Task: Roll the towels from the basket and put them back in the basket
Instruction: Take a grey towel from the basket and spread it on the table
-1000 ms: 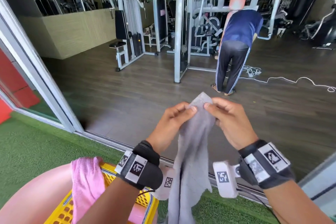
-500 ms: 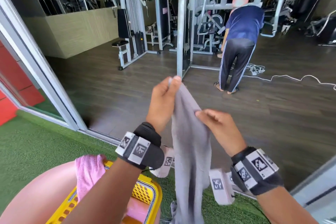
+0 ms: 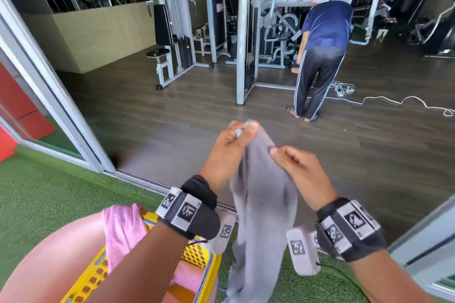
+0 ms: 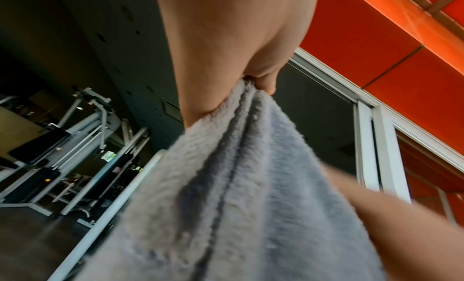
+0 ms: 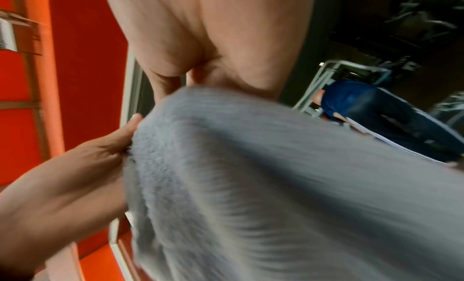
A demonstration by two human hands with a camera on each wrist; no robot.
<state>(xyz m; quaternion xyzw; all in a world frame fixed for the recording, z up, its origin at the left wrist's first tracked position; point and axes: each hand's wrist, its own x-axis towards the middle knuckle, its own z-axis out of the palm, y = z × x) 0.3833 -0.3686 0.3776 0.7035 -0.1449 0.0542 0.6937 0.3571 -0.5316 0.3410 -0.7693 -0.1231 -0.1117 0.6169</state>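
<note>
No brand or readable writing shows anywhere; the only markings are the black-and-white square code tags on both wrist bands and on the small white blocks beneath them, and these carry no letters. The left hand (image 3: 227, 152) pinches the top corner of the grey towel (image 3: 264, 206) between thumb and curled fingers, held up in front of the chest; the right hand (image 3: 299, 172) grips the same top edge just beside it, fingers curled over the cloth; the towel hangs slack between the forearms, its lower end cut off by the bottom of the head view. Both wrist views are blurred, filled by palm and grey pile. The yellow basket (image 3: 197, 253) sits at lower left, half hidden by the left forearm, a pink towel (image 3: 121, 229) draped over its rim; a person in a blue shirt (image 3: 325, 24) bends among the gym machines.
</note>
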